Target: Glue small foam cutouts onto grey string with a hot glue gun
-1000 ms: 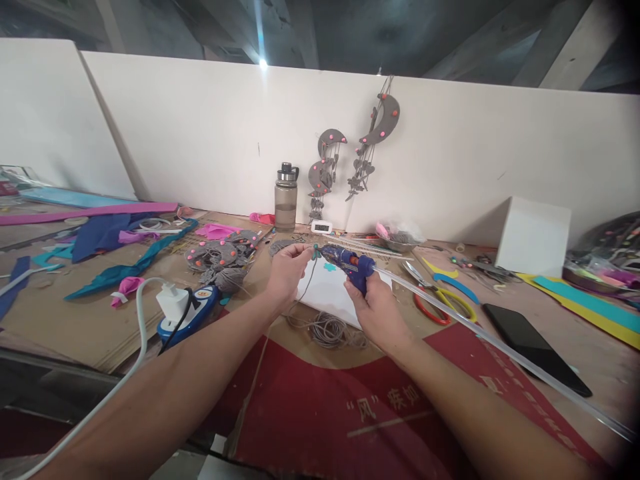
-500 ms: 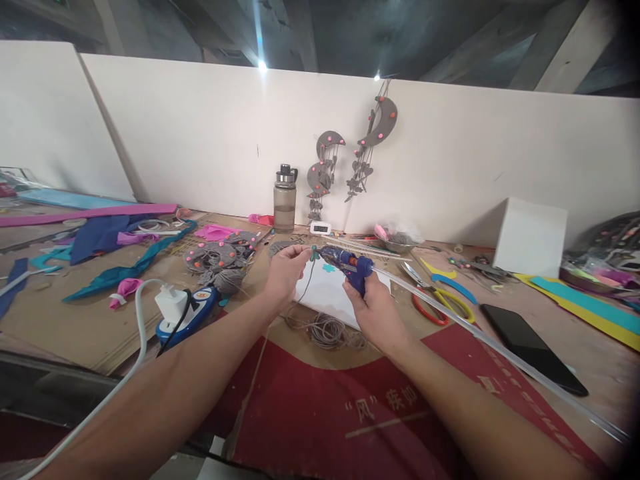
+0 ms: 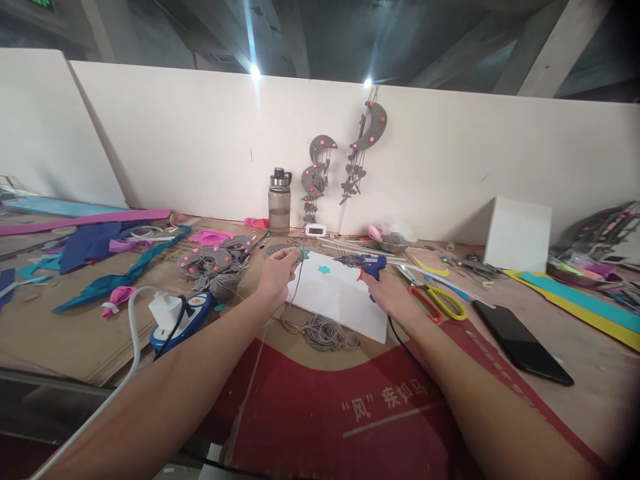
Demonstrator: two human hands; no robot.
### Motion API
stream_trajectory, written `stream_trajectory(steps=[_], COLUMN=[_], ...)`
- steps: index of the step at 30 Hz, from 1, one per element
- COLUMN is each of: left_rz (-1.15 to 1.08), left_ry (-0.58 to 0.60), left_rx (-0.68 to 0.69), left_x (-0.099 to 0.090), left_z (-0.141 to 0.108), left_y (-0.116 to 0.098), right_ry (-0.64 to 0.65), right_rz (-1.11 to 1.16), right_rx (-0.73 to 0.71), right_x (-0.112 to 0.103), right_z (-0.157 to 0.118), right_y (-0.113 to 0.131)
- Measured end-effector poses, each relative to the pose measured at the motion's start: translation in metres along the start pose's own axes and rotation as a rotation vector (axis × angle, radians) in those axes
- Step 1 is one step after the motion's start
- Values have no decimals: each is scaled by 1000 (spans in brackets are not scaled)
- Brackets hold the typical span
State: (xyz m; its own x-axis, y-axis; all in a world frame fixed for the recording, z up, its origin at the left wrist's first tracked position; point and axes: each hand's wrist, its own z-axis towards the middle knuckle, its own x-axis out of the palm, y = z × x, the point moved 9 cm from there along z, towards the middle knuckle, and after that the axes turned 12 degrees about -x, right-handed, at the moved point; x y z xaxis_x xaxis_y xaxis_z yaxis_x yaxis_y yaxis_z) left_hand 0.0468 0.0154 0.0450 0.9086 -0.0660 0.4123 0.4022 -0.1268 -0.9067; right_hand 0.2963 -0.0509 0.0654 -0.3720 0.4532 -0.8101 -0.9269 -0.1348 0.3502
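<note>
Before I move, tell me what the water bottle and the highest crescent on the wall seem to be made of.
Water bottle: probably smoky plastic, possibly glass; smooth and see-through, its liquid line showing.
Highest crescent: likely gray felt; matt, without shine.

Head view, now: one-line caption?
Right hand grips a blue glue gun; left hand pinches a teal flower above white paper.

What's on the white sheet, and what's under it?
A teal flower cutout lies on the white sheet; grey cord is coiled at its near edge. The sheet hides whatever is beneath.
</note>
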Motion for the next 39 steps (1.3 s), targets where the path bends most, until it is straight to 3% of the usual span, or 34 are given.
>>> stream_trajectory(steps=[3, 9, 11, 13, 16, 19, 24, 27, 29, 31, 35, 39], left_rz=[7, 42, 58, 97, 228, 427, 703, 755, 731, 664, 514, 411], left_ry=[1, 50, 54, 31, -22, -71, -165, -207, -219, -206, -121, -34], left_rx=[6, 25, 45, 88, 222, 401, 673, 773, 755, 674, 479, 333], left_x=[0, 7, 8, 8, 9, 15, 26, 28, 24, 19, 15, 17], left_z=[0, -2, -3, -4, -11, -24, -52, -62, -60, -53, -34, -24], left_y=[0, 0, -1, -5, -16, -30, -56, -69, -72, -70, -52, -33], right_ry=[83, 212, 199, 93, -112, -154, -37, 29, -5, -102, -219, -265], right_rz=[-169, -282, -345, -335, -12, 494, 1212, 1435, 1409, 1245, 908, 813], right_rx=[86, 129, 166, 93, -123, -177, 77, 195, 190, 105, -106, -154], right_x=[6, 6, -2, -15, -30, -23, 19, 40, 43, 37, 18, 6], right_z=[-1, -5, -7, -5, -6, -8, -2, 3, 7, 11, 14, 13], right_y=[-15, -19, -17, 0, 43, 78, 117, 131, 129, 121, 115, 110])
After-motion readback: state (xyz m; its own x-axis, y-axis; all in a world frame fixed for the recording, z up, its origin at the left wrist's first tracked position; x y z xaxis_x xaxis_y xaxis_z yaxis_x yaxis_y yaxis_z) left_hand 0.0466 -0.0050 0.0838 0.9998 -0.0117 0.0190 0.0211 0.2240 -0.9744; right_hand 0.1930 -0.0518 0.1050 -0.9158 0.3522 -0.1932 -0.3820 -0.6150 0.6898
